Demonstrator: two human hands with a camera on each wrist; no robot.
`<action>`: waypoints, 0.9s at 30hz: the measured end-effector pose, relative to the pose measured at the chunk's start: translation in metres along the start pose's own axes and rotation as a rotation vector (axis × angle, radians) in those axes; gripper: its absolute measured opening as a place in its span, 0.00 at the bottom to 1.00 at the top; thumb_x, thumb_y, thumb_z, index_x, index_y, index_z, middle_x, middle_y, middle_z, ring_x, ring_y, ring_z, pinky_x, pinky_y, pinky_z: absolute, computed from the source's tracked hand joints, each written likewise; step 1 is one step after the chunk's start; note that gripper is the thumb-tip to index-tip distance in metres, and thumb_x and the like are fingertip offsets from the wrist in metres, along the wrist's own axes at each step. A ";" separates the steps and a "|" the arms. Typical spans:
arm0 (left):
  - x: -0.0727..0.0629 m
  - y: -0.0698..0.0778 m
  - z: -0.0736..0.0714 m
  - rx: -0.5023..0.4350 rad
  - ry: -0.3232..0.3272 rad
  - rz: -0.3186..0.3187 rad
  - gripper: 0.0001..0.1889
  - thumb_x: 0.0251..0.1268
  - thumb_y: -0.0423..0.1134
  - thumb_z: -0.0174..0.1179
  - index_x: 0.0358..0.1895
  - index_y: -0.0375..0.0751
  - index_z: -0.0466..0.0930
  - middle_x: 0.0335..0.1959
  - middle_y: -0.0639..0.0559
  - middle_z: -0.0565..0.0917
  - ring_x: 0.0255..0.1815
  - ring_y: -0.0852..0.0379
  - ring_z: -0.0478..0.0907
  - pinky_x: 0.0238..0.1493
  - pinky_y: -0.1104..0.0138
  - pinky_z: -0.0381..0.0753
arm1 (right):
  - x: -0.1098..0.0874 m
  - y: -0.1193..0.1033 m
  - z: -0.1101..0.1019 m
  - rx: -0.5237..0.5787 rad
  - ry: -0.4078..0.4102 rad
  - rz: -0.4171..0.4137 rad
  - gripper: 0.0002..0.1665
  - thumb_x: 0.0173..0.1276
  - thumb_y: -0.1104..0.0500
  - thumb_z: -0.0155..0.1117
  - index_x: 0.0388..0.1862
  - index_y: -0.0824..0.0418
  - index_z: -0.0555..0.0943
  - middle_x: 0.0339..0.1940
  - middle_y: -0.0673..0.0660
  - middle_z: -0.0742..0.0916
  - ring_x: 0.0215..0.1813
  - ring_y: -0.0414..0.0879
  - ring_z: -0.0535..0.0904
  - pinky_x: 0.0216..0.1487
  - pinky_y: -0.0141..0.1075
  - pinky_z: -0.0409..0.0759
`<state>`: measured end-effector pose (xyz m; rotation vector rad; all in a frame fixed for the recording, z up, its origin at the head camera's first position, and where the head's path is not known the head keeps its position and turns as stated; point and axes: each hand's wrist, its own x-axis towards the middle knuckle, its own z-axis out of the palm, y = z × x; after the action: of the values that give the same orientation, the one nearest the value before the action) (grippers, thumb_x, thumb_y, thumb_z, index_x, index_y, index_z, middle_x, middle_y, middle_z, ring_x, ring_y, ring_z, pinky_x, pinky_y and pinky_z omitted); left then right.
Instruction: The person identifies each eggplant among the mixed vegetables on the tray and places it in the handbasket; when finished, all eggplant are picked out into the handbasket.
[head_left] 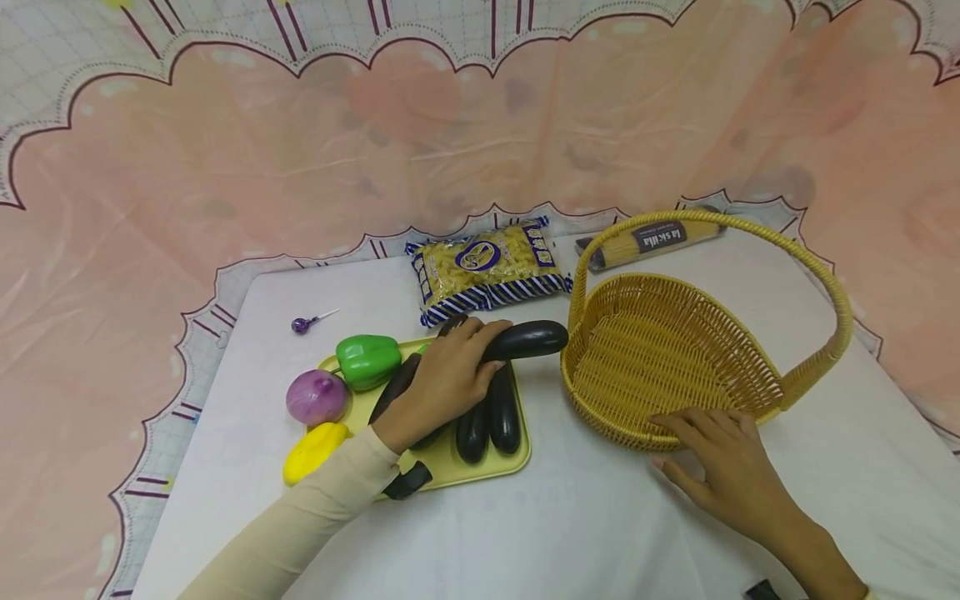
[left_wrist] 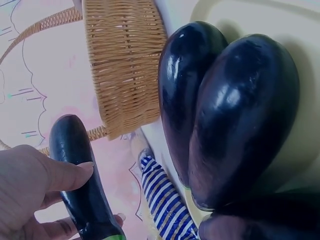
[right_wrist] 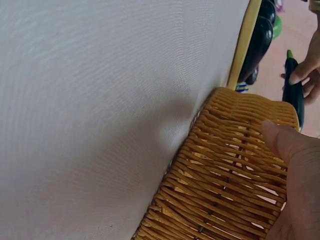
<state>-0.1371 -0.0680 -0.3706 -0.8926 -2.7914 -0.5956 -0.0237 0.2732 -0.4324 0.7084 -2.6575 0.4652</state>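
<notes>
The left hand (head_left: 446, 371) pinches an eggplant (head_left: 534, 339) between thumb and fingers, raised over the far right corner of the yellow tray (head_left: 491, 471), its rounded end near the wicker basket (head_left: 652, 358). The right hand (head_left: 731, 479) grips the basket's near rim, thumb outside. Two other eggplants (head_left: 504, 412) lie along the tray's right edge, side by side.
</notes>
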 end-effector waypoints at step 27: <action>0.014 0.019 0.008 -0.013 -0.024 0.051 0.25 0.65 0.38 0.64 0.66 0.50 0.73 0.45 0.47 0.81 0.39 0.51 0.79 0.38 0.57 0.77 | -0.001 0.001 0.002 0.013 0.004 0.013 0.29 0.57 0.46 0.72 0.56 0.54 0.80 0.45 0.51 0.84 0.46 0.52 0.79 0.49 0.49 0.59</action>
<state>-0.1378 -0.0435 -0.3682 -0.9772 -2.7796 -0.5991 -0.0243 0.2737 -0.4344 0.6941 -2.6593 0.4867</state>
